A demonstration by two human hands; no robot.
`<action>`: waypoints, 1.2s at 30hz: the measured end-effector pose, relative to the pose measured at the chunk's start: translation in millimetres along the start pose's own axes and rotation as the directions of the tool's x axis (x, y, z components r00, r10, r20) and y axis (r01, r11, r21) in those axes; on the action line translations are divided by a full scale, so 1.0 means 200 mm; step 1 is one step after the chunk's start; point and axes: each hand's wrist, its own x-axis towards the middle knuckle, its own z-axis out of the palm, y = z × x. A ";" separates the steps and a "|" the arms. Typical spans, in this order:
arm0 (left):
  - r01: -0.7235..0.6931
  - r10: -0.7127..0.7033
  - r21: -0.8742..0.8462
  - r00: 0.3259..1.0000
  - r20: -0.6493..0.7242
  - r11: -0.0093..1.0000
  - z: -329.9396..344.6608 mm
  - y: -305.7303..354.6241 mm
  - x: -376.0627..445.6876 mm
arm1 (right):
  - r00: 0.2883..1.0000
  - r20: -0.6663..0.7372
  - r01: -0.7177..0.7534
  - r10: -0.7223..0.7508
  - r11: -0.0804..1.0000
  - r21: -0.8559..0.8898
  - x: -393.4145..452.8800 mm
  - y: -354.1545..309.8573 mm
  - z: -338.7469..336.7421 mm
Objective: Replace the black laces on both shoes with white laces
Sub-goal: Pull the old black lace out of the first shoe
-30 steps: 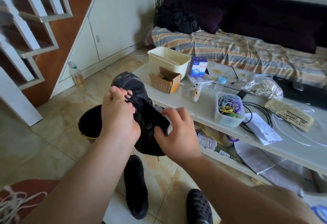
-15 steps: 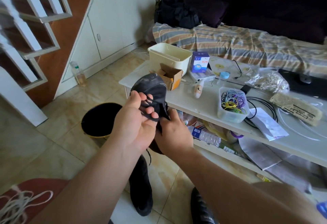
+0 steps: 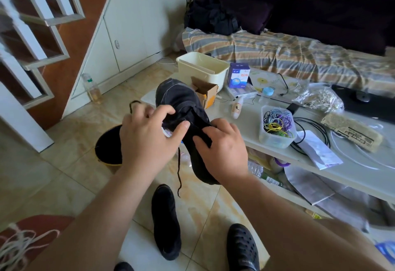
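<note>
One camera only, worn on the person's head, wide-angle, looking forward and down. Both bare forearms reach up from the bottom edge, close to the lens. The beige tiled floor (image 3: 64, 176) fills the lower left; the long white low table (image 3: 248, 118) runs off right.

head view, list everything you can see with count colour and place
shoe: 1, black, held up before the table
black lace: 1, dangling from the held shoe
second shoe: 1, black, on the floor tiles
white laces: a bundle, bottom left on a red surface
bucket: 1, black, on the floor behind the left hand
table: 1, white, right
tub: 1, cream, table's far end
cardboard box: 1, brown, by the tub
clear container: 1, holds coloured bands, on the table
sofa: 1, dark, striped cover, behind
left hand: 1, grip on the lace
right hand: 1, grip on the shoe
</note>
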 end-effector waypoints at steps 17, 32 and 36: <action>-0.144 0.142 0.124 0.990 0.024 0.982 0.09 -0.15 0.08 | 0.969 0.180 0.182 -0.170 0.982 -0.053 -0.05 -0.02 0.03; 0.407 -0.179 -0.910 0.893 0.414 -0.075 -0.10 -0.02 0.09 | 0.933 0.360 0.027 0.016 0.993 -0.114 0.01 0.11 0.04; 0.434 -0.219 -0.554 0.884 0.412 0.710 0.00 -0.02 0.03 | 0.937 0.343 0.092 -0.062 0.993 -0.072 -0.01 0.03 0.01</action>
